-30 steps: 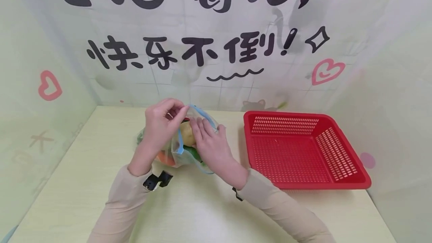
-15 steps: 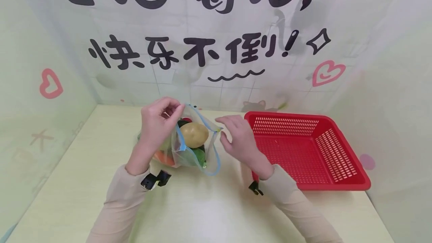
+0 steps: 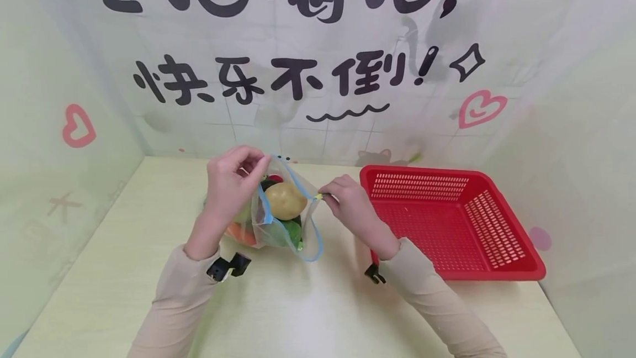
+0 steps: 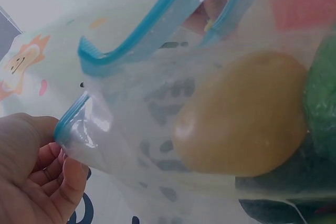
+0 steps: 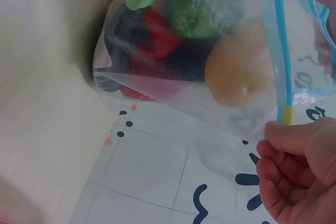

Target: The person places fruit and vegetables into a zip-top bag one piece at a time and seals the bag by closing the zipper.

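Bag (image 3: 278, 220) mouth held open: my left hand (image 3: 231, 184) pinches one rim, right hand (image 3: 350, 203) the other; next, I judge, freeing a hand for the potato (image 3: 285, 200).

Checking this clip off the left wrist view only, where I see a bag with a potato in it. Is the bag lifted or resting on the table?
Observer: In the head view the zip bag sits on the table, its mouth held up and open.
Operator: Who holds the far edge?
Observer: The right hand pinches the rim at the yellow end of the blue zip strip; the left hand pinches the opposite rim.
Operator: Anything under the potato?
Observer: The right wrist view shows green and red pieces below the potato.
Operator: What else is nearby?
Observer: A red basket beside the right hand.
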{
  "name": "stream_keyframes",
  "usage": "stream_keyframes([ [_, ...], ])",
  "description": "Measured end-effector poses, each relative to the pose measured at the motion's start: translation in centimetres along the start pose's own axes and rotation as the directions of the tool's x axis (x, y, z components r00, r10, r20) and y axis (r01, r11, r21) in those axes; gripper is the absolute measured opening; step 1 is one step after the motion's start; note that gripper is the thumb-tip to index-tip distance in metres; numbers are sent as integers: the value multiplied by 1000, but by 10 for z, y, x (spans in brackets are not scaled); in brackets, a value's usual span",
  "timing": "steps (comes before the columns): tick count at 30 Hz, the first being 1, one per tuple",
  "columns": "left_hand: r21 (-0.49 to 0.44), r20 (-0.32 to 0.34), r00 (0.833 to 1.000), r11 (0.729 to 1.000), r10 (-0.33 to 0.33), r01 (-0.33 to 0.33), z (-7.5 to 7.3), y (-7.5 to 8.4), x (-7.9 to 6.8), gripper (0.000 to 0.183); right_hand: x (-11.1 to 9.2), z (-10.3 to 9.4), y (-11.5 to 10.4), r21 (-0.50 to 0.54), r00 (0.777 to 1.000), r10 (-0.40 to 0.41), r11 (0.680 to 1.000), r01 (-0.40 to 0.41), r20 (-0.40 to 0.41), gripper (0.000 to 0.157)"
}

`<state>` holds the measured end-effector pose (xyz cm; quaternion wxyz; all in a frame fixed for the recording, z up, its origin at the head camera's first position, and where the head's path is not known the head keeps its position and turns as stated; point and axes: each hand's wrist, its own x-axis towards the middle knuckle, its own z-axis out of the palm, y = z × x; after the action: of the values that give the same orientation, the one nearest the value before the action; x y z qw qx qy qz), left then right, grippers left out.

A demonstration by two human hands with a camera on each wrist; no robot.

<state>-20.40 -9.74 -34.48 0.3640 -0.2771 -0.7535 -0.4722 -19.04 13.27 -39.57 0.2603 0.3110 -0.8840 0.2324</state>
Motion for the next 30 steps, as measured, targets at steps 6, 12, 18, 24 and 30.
stream_keyframes([
  [6, 5, -5, 1000, 1000, -9, 9, -3, -1, 1, 6, -3, -7, 4, 93, 999, -19, 995, 21, -28, 14],
  [12, 20, -22, 999, 999, -43, 44, -11, -1, 5, 4, -1, -18, 2, 218, 996, 24, 976, -5, -87, 16],
  [18, 28, -7, 994, 993, -112, 112, -24, 1, 8, 4, 6, -24, -5, 311, 993, 87, 949, -57, -83, 7],
  [24, 63, 37, 971, 971, -235, 233, -52, 8, 1, 15, 14, -25, -12, 359, 981, 146, 929, -93, -125, 4],
  [30, 8, 242, 926, 954, -291, 298, -86, 7, -24, 41, 21, -27, -18, 386, 955, 218, 914, -127, -202, 5],
])
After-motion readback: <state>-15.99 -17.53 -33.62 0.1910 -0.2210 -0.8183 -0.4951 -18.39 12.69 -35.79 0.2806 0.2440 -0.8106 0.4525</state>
